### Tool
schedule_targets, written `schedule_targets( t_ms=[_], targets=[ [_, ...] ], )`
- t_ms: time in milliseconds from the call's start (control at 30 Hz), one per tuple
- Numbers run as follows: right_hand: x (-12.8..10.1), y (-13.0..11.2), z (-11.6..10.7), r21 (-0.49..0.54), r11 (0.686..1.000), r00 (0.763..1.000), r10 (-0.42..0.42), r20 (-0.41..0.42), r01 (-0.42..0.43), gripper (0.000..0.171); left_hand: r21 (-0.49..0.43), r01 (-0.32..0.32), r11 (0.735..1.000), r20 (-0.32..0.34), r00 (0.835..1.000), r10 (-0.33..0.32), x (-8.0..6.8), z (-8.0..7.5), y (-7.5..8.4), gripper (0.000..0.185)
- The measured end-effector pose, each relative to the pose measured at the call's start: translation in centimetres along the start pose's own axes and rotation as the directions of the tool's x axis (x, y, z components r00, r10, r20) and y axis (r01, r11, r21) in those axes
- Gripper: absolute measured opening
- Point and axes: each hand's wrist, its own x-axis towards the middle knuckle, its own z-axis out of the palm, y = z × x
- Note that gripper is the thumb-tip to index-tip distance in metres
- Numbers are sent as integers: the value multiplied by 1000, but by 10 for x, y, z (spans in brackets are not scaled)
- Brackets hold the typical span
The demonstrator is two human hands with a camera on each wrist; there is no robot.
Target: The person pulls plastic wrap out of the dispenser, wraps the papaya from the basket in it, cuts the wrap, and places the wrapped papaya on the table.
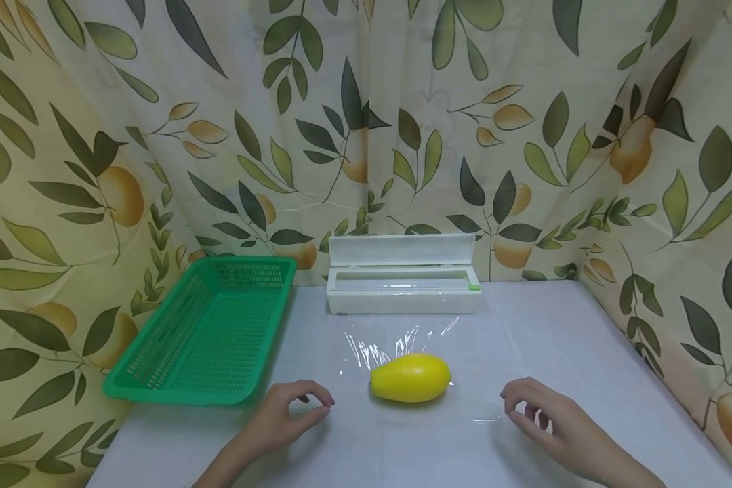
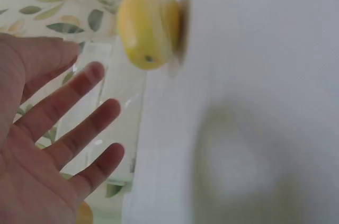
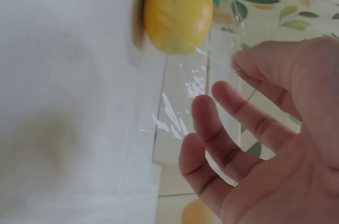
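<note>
A yellow papaya (image 1: 411, 377) lies on its side on a sheet of clear plastic wrap (image 1: 366, 349), which glints between it and the white wrap dispenser (image 1: 402, 301). To the papaya's left, my left hand (image 1: 293, 413) has thumb and index finger brought together at the near edge of the wrap; the film there is barely visible. On the other side, my right hand (image 1: 545, 420) pinches the wrap with thumb and index finger, and shiny film (image 3: 175, 118) runs toward its fingertips. In both wrist views the other fingers are spread loosely.
A green plastic basket (image 1: 271, 339) stands at the left of the white table (image 1: 543, 339). The dispenser's lid (image 1: 402, 250) is raised, near a leaf-patterned curtain (image 1: 219, 135) that encloses the back and sides.
</note>
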Motion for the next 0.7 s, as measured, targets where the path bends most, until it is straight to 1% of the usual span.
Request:
schedule_targets(
  t_ms=[100, 167, 200, 267, 367, 400, 500, 567, 700],
  targets=[
    [7, -2, 0, -4, 1000, 996, 1, -91, -1, 33, -7, -8, 1000, -67, 998, 7, 7, -1, 1, 10],
    [11, -4, 1, -12, 1000, 990, 17, -138, -19, 30, -14, -13, 1000, -99, 995, 12, 12, -1, 2, 7],
    [14, -6, 1, -12, 999, 988, 34, -151, -36, 28, -16, -5, 1000, -109, 994, 3, 15, -1, 2, 7],
    [20, -7, 0, -12, 998, 985, 67, -162, -70, 23, -40, 34, 999, -122, 992, -39, 20, -1, 3, 5],
    [29, -8, -1, -4, 994, 979, 107, -175, -110, 19, -82, 119, 989, -133, 983, -129, 28, 0, 4, 3],
    [33, -8, -1, -2, 993, 977, 118, -178, -120, 18, -100, 150, 984, -138, 977, -163, 31, 0, 3, 1],
    [42, -5, -2, -4, 990, 971, 137, -195, -140, 13, -159, 205, 966, -165, 959, -231, 41, 1, 2, 4],
    [48, -2, -1, -5, 987, 968, 155, -198, -159, 10, -177, 236, 955, -186, 945, -268, 47, 2, -2, 8],
    [61, 4, -2, -4, 983, 964, 181, -196, -186, 6, -197, 299, 934, -232, 911, -341, 60, 5, -6, 6]
  ],
)
